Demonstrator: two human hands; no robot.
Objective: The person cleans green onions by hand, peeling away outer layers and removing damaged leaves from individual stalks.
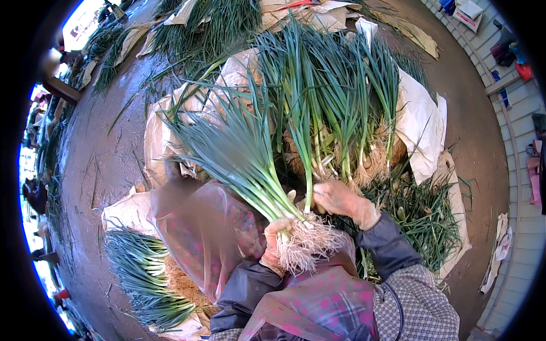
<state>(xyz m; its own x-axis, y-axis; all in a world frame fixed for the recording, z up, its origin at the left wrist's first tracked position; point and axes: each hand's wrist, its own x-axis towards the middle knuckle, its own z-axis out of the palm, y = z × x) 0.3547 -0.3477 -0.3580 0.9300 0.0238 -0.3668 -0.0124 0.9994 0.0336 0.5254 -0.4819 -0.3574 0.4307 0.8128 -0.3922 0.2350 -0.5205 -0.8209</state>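
A bunch of green onions [273, 192] lies slanted over my lap, its leaves pointing to the upper left and its pale roots toward me. Around the white stems near the roots is my left hand [275, 247], in a light glove. My right hand [341, 202], gloved too, has its fingers curled at the base of an upright green onion [303, 170], right beside the bunch. Whether its fingers grip that stem is partly hidden. Just beyond my hands, a row of unbundled green onions [341, 98] rests with roots toward me.
Stacked green onions [145, 277] lie at lower left on a paper sack. Loose leaves [422, 217] are heaped at my right. More onions [209, 38] and sacks [420, 123] lie on the brown floor. A pale tiled wall [520, 157] runs along the right.
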